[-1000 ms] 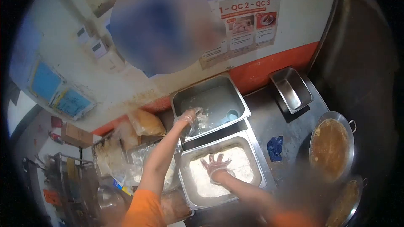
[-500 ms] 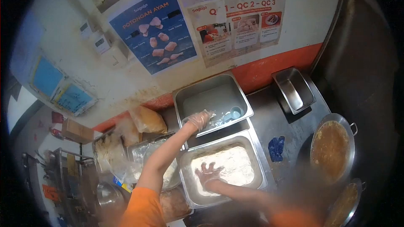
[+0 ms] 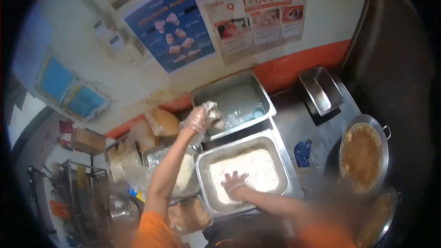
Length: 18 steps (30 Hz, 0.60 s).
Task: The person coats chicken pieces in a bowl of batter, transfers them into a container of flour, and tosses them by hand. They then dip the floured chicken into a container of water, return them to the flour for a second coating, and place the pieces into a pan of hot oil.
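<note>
My left hand (image 3: 198, 120), in a clear plastic glove, is closed around a pale, coated lump that looks like a piece of chicken (image 3: 214, 112). It hangs over the left side of a steel pan of cloudy water (image 3: 271, 105). A light-blue cup (image 3: 258, 111) sits in that water near the right wall. My right hand (image 3: 235, 185), also gloved, rests with fingers spread on white flour (image 3: 257, 170). The flour fills a second steel pan (image 3: 200, 174) in front of the water pan.
An empty-looking small steel pan (image 3: 320, 89) stands at the back right. Blue cloth or plastic (image 3: 302, 153) lies on the steel counter (image 3: 294, 128). Two round pots of brown liquid (image 3: 363, 156) are at right. Bags of yellowish crumbs (image 3: 163, 121) and a tray of raw-looking meat (image 3: 189, 213) are at left.
My left hand has risen out of the water pan and moved up and left, now with the chicken piece in it. My right hand has shifted slightly right and up over the flour.
</note>
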Motion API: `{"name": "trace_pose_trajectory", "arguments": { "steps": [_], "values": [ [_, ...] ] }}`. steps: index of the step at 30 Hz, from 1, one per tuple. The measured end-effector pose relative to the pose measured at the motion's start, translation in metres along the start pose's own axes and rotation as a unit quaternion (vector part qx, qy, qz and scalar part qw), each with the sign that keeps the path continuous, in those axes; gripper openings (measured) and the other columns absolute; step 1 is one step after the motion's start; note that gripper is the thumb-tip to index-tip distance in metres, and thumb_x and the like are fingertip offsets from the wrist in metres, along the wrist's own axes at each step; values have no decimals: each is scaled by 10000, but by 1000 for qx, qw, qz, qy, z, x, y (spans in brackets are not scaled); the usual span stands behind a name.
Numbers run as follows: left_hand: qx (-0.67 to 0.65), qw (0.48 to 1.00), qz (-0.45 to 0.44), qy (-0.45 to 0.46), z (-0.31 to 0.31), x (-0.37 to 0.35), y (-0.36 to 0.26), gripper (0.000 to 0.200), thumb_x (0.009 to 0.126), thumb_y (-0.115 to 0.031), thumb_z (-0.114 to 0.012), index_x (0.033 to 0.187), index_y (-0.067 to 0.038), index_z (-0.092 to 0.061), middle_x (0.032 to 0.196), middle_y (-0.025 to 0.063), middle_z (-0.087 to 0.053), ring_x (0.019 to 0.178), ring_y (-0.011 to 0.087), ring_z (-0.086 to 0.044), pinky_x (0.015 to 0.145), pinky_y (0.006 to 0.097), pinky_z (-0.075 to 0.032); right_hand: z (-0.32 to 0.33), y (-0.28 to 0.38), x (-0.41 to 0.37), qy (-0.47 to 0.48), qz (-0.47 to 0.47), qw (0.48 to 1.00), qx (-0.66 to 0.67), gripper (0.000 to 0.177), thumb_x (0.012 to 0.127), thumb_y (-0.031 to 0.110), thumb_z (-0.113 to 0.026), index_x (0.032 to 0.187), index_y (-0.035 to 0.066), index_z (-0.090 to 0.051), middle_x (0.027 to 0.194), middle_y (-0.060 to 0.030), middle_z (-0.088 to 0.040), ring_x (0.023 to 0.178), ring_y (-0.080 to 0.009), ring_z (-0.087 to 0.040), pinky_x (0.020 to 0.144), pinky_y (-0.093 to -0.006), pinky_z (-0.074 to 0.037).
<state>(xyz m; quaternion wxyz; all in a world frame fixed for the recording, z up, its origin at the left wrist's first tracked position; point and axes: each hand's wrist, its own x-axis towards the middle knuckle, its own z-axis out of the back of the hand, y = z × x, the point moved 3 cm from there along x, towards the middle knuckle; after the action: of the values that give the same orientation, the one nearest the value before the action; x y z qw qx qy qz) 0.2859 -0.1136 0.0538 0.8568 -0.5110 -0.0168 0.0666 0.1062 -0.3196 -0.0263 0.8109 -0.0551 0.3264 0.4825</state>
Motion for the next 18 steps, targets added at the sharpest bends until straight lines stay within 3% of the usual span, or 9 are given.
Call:
{"name": "trace_pose_trajectory", "arguments": {
  "steps": [4, 5, 6, 8, 10, 12, 13, 16, 18],
  "values": [
    [20, 997, -69, 10, 20, -46, -60, 158, 903, -84, -657, 1060, -89, -635, 942, 99, -709, 843, 176, -681, 756, 328, -548, -23, -39, 22, -24, -21, 999, 38, 331, 856, 133, -599, 1175, 70, -662, 1314, -204, -582, 1161, -424, -580, 862, -536, -524],
    [79, 990, -118, 18, 26, -61, -75, 174, 950, -198, -624, 1073, -75, -634, 950, 79, -712, 849, 159, -674, 773, 318, -542, -29, -53, 25, -22, 2, 1000, 16, 324, 840, 127, -600, 1147, 56, -674, 1208, -218, -630, 1090, -400, -624, 857, -486, -533],
    [-17, 997, -53, 45, 28, -76, -91, 216, 970, -236, -591, 1089, -61, -635, 982, 68, -705, 875, 145, -663, 786, 303, -542, -34, -67, 24, -20, 26, 999, -6, 317, 824, 122, -601, 1119, 42, -685, 1101, -231, -678, 1018, -377, -667, 851, -437, -541],
    [-212, 971, 71, 90, 24, -102, -114, 322, 1010, -314, -525, 1123, -34, -637, 1046, 44, -693, 925, 117, -642, 813, 274, -542, -21, -97, 4, -17, 6, 996, 90, 368, 781, 166, -632, 1103, -9, -669, 1009, -260, -686, 989, -359, -679, 861, -445, -531],
    [-154, 970, 123, 140, 11, -118, -100, 351, 999, -358, -535, 1160, -70, -652, 1039, 57, -682, 919, 141, -636, 819, 287, -529, 17, -115, -29, 9, -57, 982, 181, 357, 733, 130, -676, 1046, -41, -681, 1045, -275, -674, 1035, -350, -662, 922, -399, -521],
    [126, 971, -108, 171, -13, -130, -90, 364, 976, -373, -577, 1187, -83, -642, 1035, 77, -689, 908, 164, -641, 838, 286, -537, 27, -130, -53, -27, -128, 973, 189, 514, 701, 188, -723, 1140, -56, -611, 1070, -294, -658, 1032, -370, -661, 918, -422, -518],
    [143, 967, -17, 210, -29, -130, -77, 405, 950, -378, -611, 1234, -90, -615, 1085, 93, -682, 960, 190, -642, 889, 300, -535, 27, -133, -59, -47, -165, 966, 194, 600, 684, 217, -746, 1187, -63, -576, 1083, -303, -650, 1030, -379, -661, 917, -433, -516],
    [256, 945, 63, 193, -73, -149, -15, 704, 889, -395, -681, 1461, -93, -404, 1369, 165, -553, 1257, 314, -534, 1138, 397, -383, -27, -134, -41, -93, -195, 967, 134, 622, 681, 186, -745, 1207, -73, -538, 1108, -313, -637, 1018, -382, -664, 901, -433, -523],
    [224, 973, -29, 47, -87, -180, 10, 698, 908, -355, -669, 1466, -50, -382, 1383, 177, -540, 1258, 323, -533, 1142, 407, -372, -56, -142, -21, -96, -201, 959, 177, 541, 693, 165, -720, 1150, -86, -574, 1036, -285, -671, 959, -388, -678, 833, -439, -534]
  ]
}}
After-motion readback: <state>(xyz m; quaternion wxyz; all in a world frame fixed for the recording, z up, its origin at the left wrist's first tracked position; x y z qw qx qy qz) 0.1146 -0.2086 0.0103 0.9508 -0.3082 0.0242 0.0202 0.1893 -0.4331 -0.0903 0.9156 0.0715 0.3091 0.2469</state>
